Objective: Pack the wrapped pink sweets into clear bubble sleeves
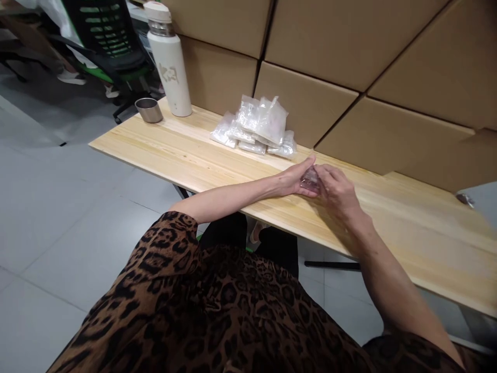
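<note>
My left hand (295,178) and my right hand (337,189) meet over the light wooden table (186,155), both closed around one small clear plastic packet (310,180). The packet is mostly hidden between my fingers, so its contents cannot be made out. Just beyond my hands, against the cardboard wall, lies a pile of several similar clear plastic packets (256,127).
A tall white insulated bottle (170,62) stands at the table's far left corner with a small metal cup (149,110) beside it. Large cardboard boxes (349,52) line the back edge. A green-and-black office chair (106,41) sits on the grey tiled floor. A small crumpled bit (465,198) lies far right.
</note>
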Demonstrator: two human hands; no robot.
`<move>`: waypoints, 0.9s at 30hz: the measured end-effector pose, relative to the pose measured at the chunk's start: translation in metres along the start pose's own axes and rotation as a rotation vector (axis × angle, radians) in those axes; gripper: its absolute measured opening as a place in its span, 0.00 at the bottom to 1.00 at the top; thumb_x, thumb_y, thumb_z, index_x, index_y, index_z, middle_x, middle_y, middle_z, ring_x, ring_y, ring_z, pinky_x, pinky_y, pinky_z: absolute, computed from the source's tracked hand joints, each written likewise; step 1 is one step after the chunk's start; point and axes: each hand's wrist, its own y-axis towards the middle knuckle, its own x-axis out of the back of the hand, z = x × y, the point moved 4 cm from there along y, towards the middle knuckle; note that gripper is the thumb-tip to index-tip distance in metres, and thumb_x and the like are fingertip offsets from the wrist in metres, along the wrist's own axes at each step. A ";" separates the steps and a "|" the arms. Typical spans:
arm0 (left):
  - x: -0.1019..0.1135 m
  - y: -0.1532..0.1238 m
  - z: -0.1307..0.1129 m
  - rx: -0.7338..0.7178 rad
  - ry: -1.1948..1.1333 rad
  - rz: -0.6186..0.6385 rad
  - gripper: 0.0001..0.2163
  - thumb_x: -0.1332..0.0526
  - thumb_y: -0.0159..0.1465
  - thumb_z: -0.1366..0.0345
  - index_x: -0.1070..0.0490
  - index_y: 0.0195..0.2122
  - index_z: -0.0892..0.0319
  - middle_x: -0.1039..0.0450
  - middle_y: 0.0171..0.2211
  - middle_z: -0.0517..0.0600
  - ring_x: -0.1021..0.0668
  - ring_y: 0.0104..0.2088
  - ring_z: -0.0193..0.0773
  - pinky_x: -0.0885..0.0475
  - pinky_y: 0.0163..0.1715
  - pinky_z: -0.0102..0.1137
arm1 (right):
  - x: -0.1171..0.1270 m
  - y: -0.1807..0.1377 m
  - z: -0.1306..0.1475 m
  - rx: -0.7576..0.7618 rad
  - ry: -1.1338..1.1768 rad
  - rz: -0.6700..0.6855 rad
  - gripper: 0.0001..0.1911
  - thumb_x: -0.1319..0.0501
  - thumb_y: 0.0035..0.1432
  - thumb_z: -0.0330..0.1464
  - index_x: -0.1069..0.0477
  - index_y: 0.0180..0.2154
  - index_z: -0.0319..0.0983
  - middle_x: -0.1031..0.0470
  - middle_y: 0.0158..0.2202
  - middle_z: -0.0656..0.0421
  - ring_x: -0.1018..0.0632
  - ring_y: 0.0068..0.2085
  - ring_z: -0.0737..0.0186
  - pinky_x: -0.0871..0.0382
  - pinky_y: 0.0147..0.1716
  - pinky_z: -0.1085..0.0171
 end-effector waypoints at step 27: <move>-0.006 -0.108 0.009 -0.350 0.051 -0.278 0.16 0.40 0.74 0.50 0.29 0.51 0.57 0.18 0.41 0.52 0.14 0.32 0.36 0.19 0.35 0.30 | 0.095 -0.094 0.114 -0.145 0.372 -0.122 0.22 0.37 0.68 0.45 0.26 0.62 0.61 0.19 0.55 0.56 0.18 0.55 0.43 0.20 0.52 0.39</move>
